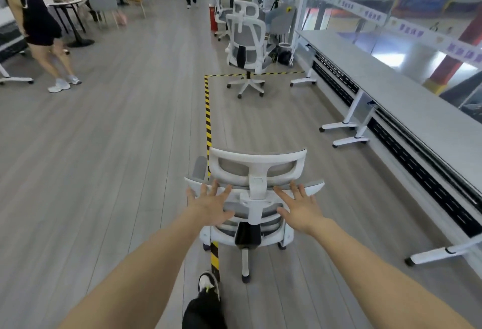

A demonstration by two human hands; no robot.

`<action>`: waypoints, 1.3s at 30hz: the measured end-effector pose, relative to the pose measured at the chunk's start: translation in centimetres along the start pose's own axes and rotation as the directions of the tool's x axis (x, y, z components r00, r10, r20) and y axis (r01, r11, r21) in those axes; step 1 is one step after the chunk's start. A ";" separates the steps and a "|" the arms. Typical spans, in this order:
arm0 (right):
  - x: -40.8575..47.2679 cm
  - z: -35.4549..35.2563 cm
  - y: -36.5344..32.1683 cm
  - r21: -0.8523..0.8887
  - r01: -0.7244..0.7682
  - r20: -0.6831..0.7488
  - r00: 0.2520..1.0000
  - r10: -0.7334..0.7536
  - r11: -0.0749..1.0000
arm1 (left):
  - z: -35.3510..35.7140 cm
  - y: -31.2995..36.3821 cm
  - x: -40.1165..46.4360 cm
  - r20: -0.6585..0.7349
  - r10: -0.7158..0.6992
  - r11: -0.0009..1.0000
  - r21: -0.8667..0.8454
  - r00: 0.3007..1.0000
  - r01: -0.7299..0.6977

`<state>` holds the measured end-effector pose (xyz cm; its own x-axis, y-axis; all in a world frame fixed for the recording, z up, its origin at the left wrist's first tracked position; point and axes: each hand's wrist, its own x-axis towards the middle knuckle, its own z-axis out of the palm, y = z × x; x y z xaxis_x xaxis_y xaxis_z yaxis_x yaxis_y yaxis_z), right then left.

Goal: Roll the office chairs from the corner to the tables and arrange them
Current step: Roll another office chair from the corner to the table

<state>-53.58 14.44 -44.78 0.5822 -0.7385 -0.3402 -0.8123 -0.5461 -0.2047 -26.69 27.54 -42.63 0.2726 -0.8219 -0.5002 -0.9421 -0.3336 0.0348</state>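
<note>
At six o'clock, a white office chair (pixel 257 193) is pressed by left hand (pixel 210 207) and right hand (pixel 300 210), each grip wide; worktops (pixel 391 86) at three o'clock.

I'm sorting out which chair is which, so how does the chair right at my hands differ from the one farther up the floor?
The near chair has both hands at its back, left hand and right hand, fingers spread; the far chair stands alone. The near chair sits beside the long striped floor tape; the far chair stands on the tape's cross line. Both are white-framed, grey-mesh, with headrests and castors, backs toward the camera.
</note>
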 end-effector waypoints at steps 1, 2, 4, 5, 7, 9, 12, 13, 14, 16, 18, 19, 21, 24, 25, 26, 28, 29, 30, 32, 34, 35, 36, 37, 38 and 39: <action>2.5 -0.5 -0.2 0.007 0.000 -0.022 1.000 0.001 1.000 | -1.3 -1.0 2.4 0.000 0.004 1.000 0.000 1.000 -0.004; 5.0 -1.0 -0.3 0.017 -0.004 -0.040 0.999 0.005 1.000 | -2.4 -1.9 4.7 0.005 0.010 1.000 0.003 1.000 -0.010; 9.9 -2.0 -0.8 0.032 -0.033 -0.055 0.998 0.035 0.999 | -5.0 -3.6 9.1 0.008 0.021 0.999 0.028 1.000 -0.022; 12.4 -2.8 -1.1 0.042 -0.049 -0.052 0.997 0.051 0.998 | -6.5 -4.5 11.3 0.012 0.027 0.999 0.047 1.000 -0.027; 17.5 -4.9 -1.9 0.072 -0.069 -0.032 0.997 0.072 0.995 | -9.8 -6.1 15.5 0.026 0.032 0.997 0.071 0.999 -0.033; 22.8 -7.4 -2.3 0.068 -0.081 -0.012 0.997 0.082 0.994 | -13.3 -7.7 20.0 0.034 0.035 0.995 0.091 0.999 -0.038; 29.6 -10.6 -2.3 0.066 -0.104 0.024 0.994 0.103 0.992 | -18.0 -9.4 26.5 0.072 0.043 0.995 0.087 0.996 -0.049; 31.3 -11.3 -2.1 0.065 -0.107 0.027 0.994 0.106 0.992 | -19.0 -9.7 28.2 0.085 0.042 0.996 0.077 0.996 -0.048; 33.1 -12.0 -1.9 0.063 -0.105 0.033 0.994 0.103 0.992 | -20.0 -10.1 29.9 0.099 0.039 0.997 0.067 0.994 -0.046; 37.7 -13.7 -1.6 0.080 -0.112 0.037 0.993 0.109 0.991 | -22.5 -11.0 34.0 0.115 0.038 0.996 0.070 0.993 -0.047; 42.5 -15.5 -1.4 0.085 -0.113 0.020 0.994 0.111 0.990 | -24.9 -12.0 38.3 0.107 0.039 0.996 0.078 0.993 -0.047; 44.9 -16.4 -1.3 0.081 -0.111 0.016 0.994 0.110 0.991 | -26.1 -12.5 40.5 0.101 0.039 0.996 0.074 0.994 -0.046; 49.7 -18.0 -0.7 0.088 -0.107 0.016 0.994 0.106 0.990 | -28.4 -13.5 45.0 0.093 0.041 0.996 0.071 0.995 -0.047; 57.0 -20.4 0.6 0.093 -0.103 -0.001 0.995 0.103 0.990 | -32.1 -14.2 51.9 0.086 0.036 0.996 0.082 0.996 -0.043; 59.5 -21.3 1.1 0.098 -0.100 -0.010 0.995 0.102 0.990 | -33.5 -14.4 54.1 0.083 0.038 0.995 0.084 0.996 -0.045; 61.9 -22.2 1.5 0.107 -0.099 -0.016 0.995 0.101 0.989 | -34.9 -14.6 56.4 0.081 0.042 0.995 0.084 0.996 -0.048; 66.8 -24.1 2.1 0.116 -0.097 -0.022 0.995 0.101 0.988 | -37.6 -15.0 60.8 0.088 0.040 0.995 0.084 0.995 -0.048; 69.0 -25.2 2.4 0.119 -0.097 -0.019 0.995 0.100 0.988 | -39.1 -15.2 62.9 0.096 0.039 0.995 0.087 0.995 -0.047; 71.3 -26.4 2.7 0.122 -0.098 -0.012 0.995 0.100 0.988 | -40.6 -15.5 65.1 0.105 0.036 0.995 0.092 0.994 -0.046; 75.9 -28.7 3.3 0.116 -0.099 -0.008 0.995 0.100 0.988 | -43.7 -15.9 69.5 0.115 0.031 0.993 0.113 0.993 -0.044; 80.3 -30.5 3.8 0.105 -0.105 0.005 0.994 0.105 0.989 | -46.5 -16.5 73.7 0.128 0.030 0.990 0.132 0.991 -0.047; 82.4 -31.4 4.1 0.103 -0.111 0.008 0.994 0.111 0.988 | -47.7 -16.7 75.7 0.130 0.031 0.990 0.134 0.991 -0.049; 84.3 -32.3 4.4 0.102 -0.116 0.013 0.993 0.115 0.988 | -48.7 -16.9 77.7 0.132 0.032 0.990 0.131 0.991 -0.050; 86.2 -33.1 4.7 0.103 -0.117 0.020 0.993 0.115 0.988 | -49.6 -17.1 79.5 0.135 0.034 0.991 0.124 0.990 -0.051; 87.9 -34.0 5.1 0.104 -0.115 0.026 0.993 0.113 0.988 | -50.5 -17.3 81.2 0.135 0.037 0.992 0.118 0.990 -0.053; 89.7 -34.9 5.5 0.102 -0.113 0.029 0.993 0.110 0.988 | -51.4 -17.6 83.0 0.131 0.041 0.992 0.116 0.990 -0.057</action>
<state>-4.59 -68.58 -44.39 0.4879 -0.7824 -0.3872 -0.8720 -0.4162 -0.2577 22.55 -58.58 -40.27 0.2055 -0.7672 -0.6076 -0.9723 -0.2306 -0.0378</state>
